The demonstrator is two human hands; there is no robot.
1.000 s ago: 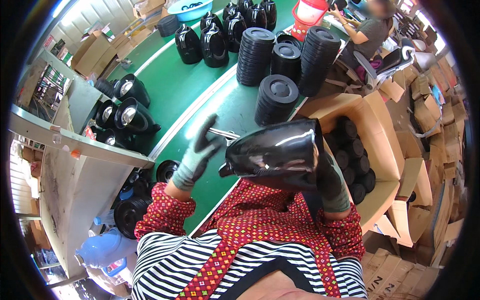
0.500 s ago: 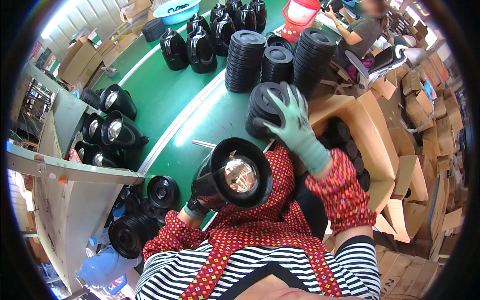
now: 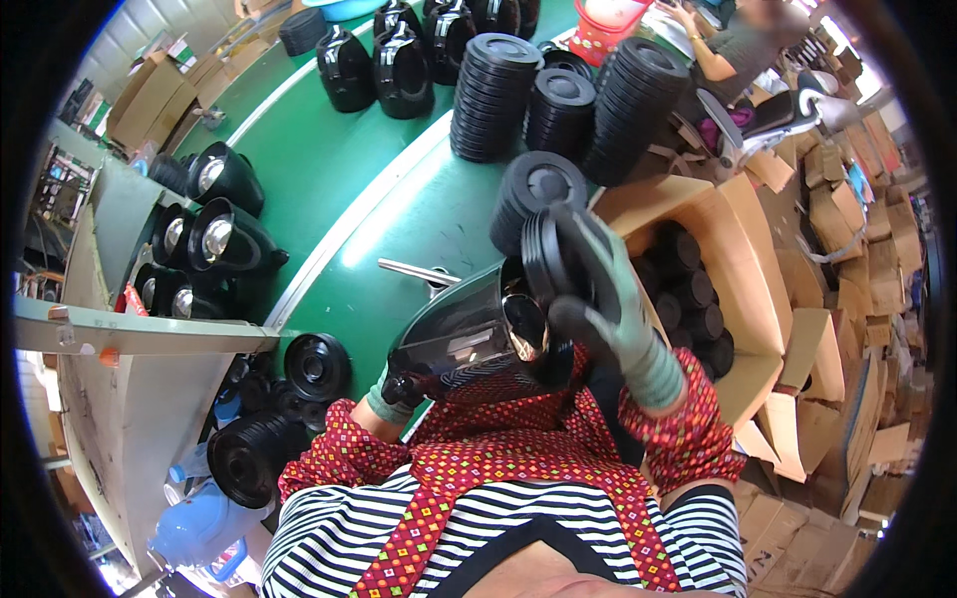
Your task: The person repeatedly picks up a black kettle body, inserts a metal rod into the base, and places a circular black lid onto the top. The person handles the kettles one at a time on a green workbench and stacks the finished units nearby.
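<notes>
A glossy black vacuum jug [image 3: 454, 334] with a silvery lining lies tilted across my lap, its mouth to the right. My left hand [image 3: 387, 397], in a green glove, holds it near the base; most of those fingers are hidden behind it. My gloved right hand [image 3: 630, 314] grips a round, black, ribbed lid [image 3: 544, 261] against the rim of the mouth. Whether the lid is seated cannot be made out. Just beyond it stands a short stack of similar lids [image 3: 538, 187].
Taller lid stacks [image 3: 488, 105] and upright black jugs [image 3: 344, 75] stand on the green table [image 3: 334, 244]. At right is an open carton [image 3: 753, 274] holding black round parts. More jugs [image 3: 224, 237] lie on the left, above loose discs [image 3: 317, 367]. A person [image 3: 743, 50] sits at the far right.
My right hand has taken a lid from the near stack and brought it down to the jug's mouth. The jug has turned so its mouth faces right.
</notes>
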